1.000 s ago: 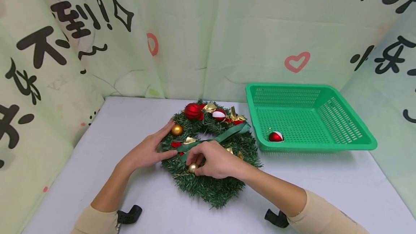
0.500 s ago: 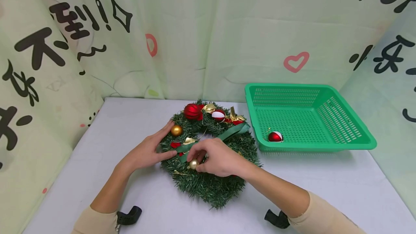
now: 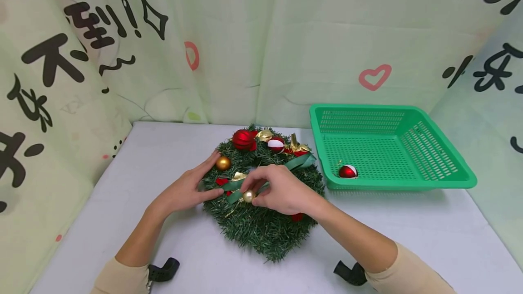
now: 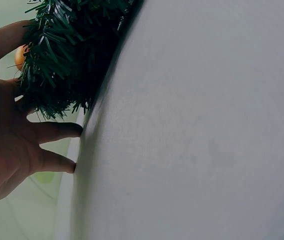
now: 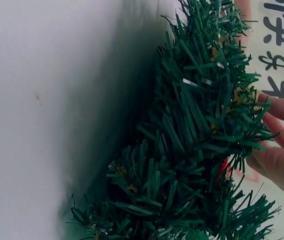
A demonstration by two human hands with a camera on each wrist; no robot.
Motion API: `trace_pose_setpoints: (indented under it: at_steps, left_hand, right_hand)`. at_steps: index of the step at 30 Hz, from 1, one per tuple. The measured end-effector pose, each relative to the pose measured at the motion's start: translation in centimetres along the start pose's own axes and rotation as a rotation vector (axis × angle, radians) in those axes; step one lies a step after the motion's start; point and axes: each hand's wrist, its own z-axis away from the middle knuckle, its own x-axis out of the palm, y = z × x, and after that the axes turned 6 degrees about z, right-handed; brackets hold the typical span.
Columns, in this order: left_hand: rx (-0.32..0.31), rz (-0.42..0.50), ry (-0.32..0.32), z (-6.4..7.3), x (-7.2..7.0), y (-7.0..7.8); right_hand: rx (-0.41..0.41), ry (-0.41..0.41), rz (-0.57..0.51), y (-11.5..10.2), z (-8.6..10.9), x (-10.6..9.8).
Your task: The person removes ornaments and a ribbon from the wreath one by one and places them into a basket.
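A green Christmas wreath [image 3: 265, 235] lies on the white table, with a green ribbon [image 3: 300, 162] running across it. My right hand [image 3: 283, 192] is over the middle of the wreath and pinches a small pale gold bauble [image 3: 249, 196] between thumb and fingertips, close to the ribbon's left end. In the right wrist view the wreath's needles cover part of those fingers and hide the bauble. My left hand [image 3: 185, 189] rests on the wreath's left side, thumb by the ribbon. The left wrist view shows straight fingers [image 4: 57, 131] reaching down to the table beside the wreath.
A green plastic basket [image 3: 408, 183] stands at the right, holding a red and white bauble [image 3: 348, 171]. On the wreath sit a red bauble [image 3: 244, 140], another red and white bauble [image 3: 275, 144], an orange-gold bauble [image 3: 223, 163] and a gold bow [image 3: 300, 148]. A printed curtain [image 3: 286, 58] hangs behind.
My right hand has lifted the pale gold bauble from the lower wreath and carried it slightly right and away from me, toward the centre. The left hand has stayed in place.
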Motion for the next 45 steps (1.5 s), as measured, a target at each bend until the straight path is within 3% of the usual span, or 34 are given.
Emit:
trace_pose_setpoints:
  at_steps: [17, 45]
  left_hand:
    - [-0.005, -0.006, -0.002, -0.1, 0.0, 0.0]
    - [0.003, -0.013, -0.007, -0.1, -0.1, 0.0]
  right_hand:
    - [0.026, 0.064, -0.034, 0.3, 0.3, -1.5]
    - [0.050, 0.243, -0.114, 1.9, 2.3, -4.0]
